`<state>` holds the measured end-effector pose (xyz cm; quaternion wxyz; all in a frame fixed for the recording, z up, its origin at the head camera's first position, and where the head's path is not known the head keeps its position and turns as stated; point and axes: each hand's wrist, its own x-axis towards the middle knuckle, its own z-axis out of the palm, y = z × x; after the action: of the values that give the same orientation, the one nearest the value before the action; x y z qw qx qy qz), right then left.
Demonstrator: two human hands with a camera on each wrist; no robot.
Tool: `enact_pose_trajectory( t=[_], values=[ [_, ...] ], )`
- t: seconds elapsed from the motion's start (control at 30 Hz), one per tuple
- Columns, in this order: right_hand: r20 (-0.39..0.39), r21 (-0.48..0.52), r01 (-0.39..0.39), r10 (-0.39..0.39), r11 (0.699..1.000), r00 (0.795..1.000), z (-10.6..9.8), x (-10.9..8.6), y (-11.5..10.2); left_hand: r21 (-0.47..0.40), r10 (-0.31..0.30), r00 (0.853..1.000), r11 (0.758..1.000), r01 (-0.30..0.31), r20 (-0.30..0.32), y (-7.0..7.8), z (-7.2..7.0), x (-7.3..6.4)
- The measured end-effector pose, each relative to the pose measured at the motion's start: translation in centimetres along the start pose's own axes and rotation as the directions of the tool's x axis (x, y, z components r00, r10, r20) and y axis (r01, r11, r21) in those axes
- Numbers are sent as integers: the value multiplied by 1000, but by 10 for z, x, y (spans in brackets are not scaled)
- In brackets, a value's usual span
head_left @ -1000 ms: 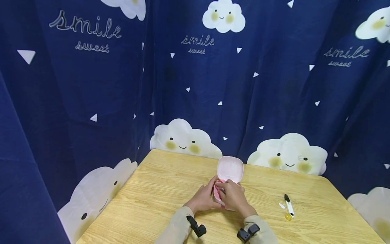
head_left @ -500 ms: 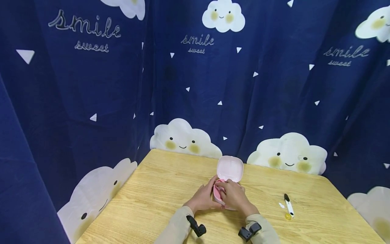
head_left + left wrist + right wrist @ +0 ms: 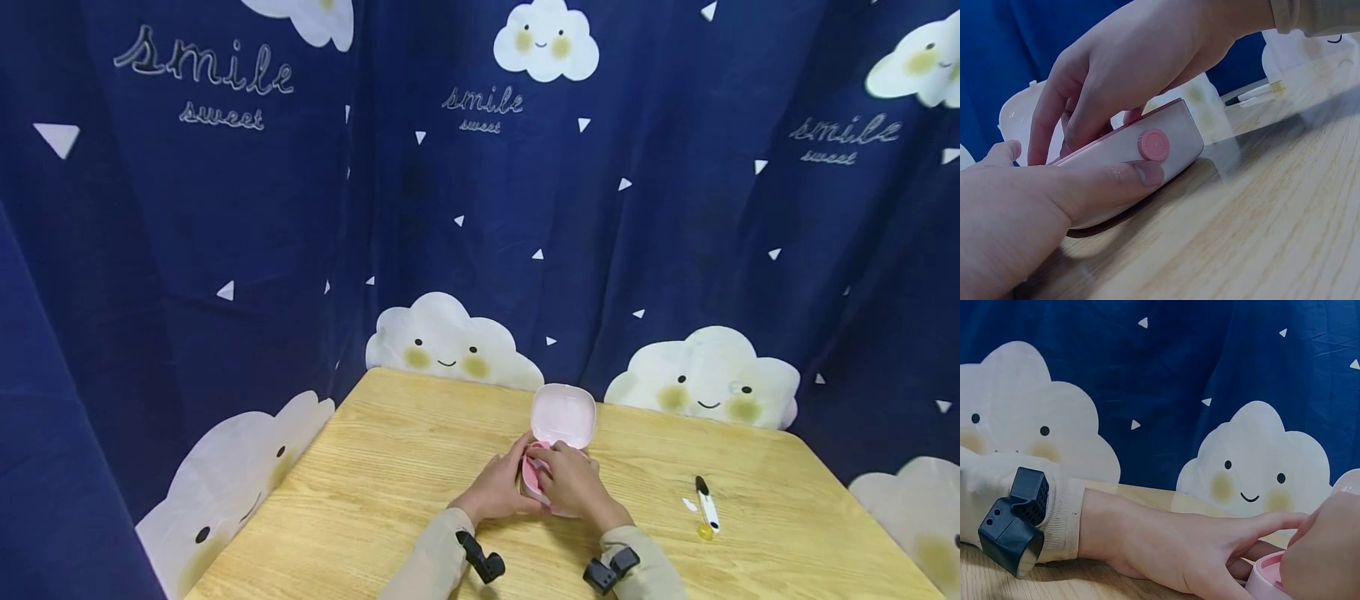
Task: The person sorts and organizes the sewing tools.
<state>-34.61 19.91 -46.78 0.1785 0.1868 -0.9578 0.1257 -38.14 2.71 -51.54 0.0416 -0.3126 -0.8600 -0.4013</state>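
Note:
A small white box with a pink inside (image 3: 529, 481) is on the wooden table, its pale pink lid (image 3: 564, 414) swung back. My left hand (image 3: 495, 487) grips the box from the left. In the left wrist view its thumb presses the white front wall (image 3: 1182, 128), just under a round pink button (image 3: 1154, 145), and the box sits tilted. My right hand (image 3: 576, 482) reaches over the rim with bent fingers inside the box. Those fingertips are hidden by the wall, so I cannot tell whether they pinch anything.
To the right on the table (image 3: 420, 433) lie a slim white tool with a black tip (image 3: 707, 504), a small yellow round piece (image 3: 705, 531) and a little white scrap (image 3: 689, 504). A dark blue curtain (image 3: 480, 183) with cloud prints hangs behind the table's far edge.

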Motion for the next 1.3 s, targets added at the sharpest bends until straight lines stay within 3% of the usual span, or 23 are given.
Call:
enact_pose_trajectory(
  t=[0.4, 0.9, 1.3],
  values=[
    [27, 27, -25, 24, 999, 999, -4, 0, -1, -1, -12, 1000, 1000, 12, 2, -1, 0, 0],
    [-29, 72, -29, 31, 997, 999, -11, -2, 5, -33, -54, 999, 998, 54, 5, 0, 0, -2],
    [-37, 75, -65, 68, 995, 997, -20, -12, 20, -43, -39, 999, 998, 40, 16, -1, 0, -1]
  ],
)
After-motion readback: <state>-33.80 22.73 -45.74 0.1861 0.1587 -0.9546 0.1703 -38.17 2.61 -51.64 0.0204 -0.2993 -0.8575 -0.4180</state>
